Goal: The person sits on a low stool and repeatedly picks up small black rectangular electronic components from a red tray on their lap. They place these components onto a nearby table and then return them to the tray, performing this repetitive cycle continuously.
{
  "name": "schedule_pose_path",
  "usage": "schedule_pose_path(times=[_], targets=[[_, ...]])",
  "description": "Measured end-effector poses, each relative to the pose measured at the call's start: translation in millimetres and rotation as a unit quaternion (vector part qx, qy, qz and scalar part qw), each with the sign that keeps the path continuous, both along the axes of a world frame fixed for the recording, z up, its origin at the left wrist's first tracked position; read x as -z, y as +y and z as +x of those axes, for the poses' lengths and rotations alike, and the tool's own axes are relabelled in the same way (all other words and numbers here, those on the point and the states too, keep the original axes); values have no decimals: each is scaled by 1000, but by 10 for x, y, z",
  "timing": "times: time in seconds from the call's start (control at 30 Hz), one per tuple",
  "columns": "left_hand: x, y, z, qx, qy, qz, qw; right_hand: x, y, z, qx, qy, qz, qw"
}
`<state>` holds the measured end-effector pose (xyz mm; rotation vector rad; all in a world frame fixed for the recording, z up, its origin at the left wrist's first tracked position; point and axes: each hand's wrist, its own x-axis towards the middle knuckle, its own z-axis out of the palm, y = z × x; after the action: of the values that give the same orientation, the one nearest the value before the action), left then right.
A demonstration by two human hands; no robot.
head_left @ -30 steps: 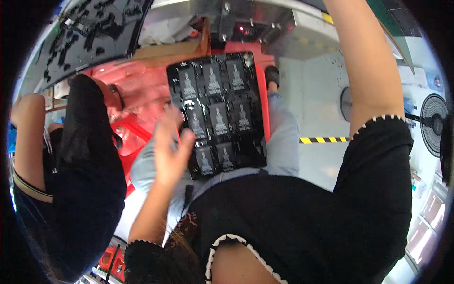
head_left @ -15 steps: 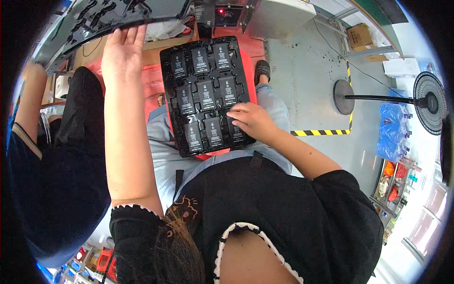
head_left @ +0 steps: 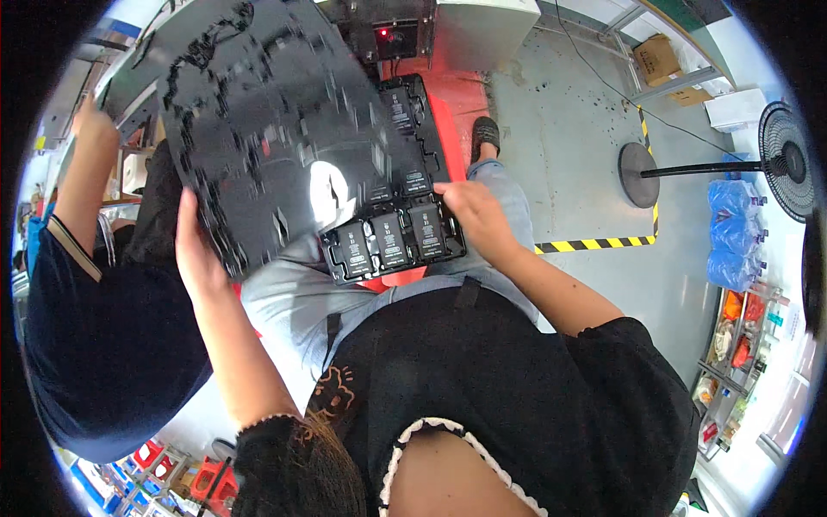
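Likely for steadiness, the left hand (head_left: pixel 200 250) clasps a glossy black plastic tray (head_left: pixel 258 112); the half-curled right hand (head_left: pixel 478 215), grip unclear, touches a pack-filled black tray (head_left: pixel 334 258).

Blk tray (head_left: pixel 280 142) blurred, hides pt of 2nd tray (head_left: pixel 429 142).

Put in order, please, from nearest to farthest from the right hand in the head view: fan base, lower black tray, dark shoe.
From the right hand:
1. Lower black tray: at the fingertips, on the hand's left.
2. Dark shoe: ahead.
3. Fan base: on the floor, out to the right.
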<state>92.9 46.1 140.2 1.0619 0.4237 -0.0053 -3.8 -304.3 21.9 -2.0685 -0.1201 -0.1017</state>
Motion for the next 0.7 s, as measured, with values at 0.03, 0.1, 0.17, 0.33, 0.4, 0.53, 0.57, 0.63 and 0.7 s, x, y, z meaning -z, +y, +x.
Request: schedule_pose_path(times=[0.03, 0.1, 0.17, 0.33, 0.4, 0.53, 0.57, 0.63, 0.7], targets=[[41, 54, -169, -3, 22, 23, 999, -74, 30, 78, 14, 75, 122, 990], [378, 268, -405, 70, -43, 143, 986, -239, 117, 243, 38, 216, 357, 908], [627, 396, -573, 176, -2, 125, 976, -262, 248, 401, 22, 247, 428, 869], [1238, 269, -688, 183, 77, 277, 940, 88, 550, 653, 77, 99, 143, 982], [1289, 53, -668, 221, 63, 431, 873, 43, 471, 598, 127, 56, -31, 990], [1594, -242, -559, 185, -25, 398, 898, 303, 283, 411, 177, -34, -161, 970], [1723, -268, -528, 186, -60, 438, 877, 335, 235, 377, 189, -39, -185, 964], [1869, -355, -435, 216, -9, 356, 909, 571, 151, 402, 177, 20, -79, 981], [1950, -447, -394, 170, 0, 323, 931, 758, 58, 516, 129, 68, 66, 987]])
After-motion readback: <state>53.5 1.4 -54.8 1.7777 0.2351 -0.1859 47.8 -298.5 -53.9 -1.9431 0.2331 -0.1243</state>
